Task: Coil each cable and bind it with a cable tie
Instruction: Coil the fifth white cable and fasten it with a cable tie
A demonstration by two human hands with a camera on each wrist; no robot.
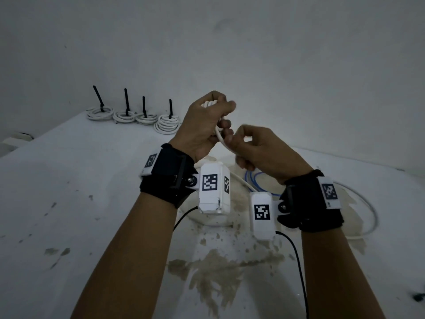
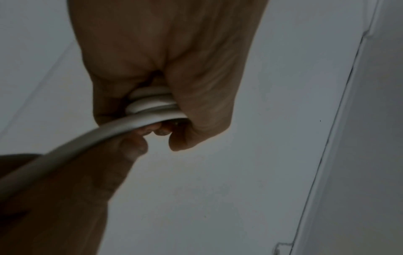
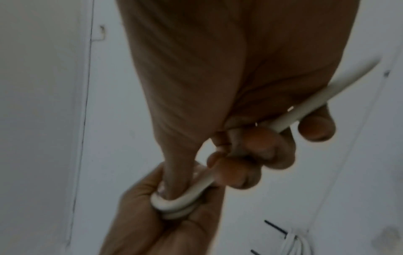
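My left hand is raised over the table and grips a small coil of white cable, with several turns showing between its curled fingers. The left wrist view shows those stacked turns inside the left hand. Just to its right, my right hand pinches the free strand where it leaves the coil. In the right wrist view the strand runs through the right hand down to the coil. No cable tie is in either hand.
Several white coils, each bound with an upright black tie, stand in a row at the table's back left. A loose blue cable lies under my hands. Slack white cable loops across the right side. The tabletop is stained.
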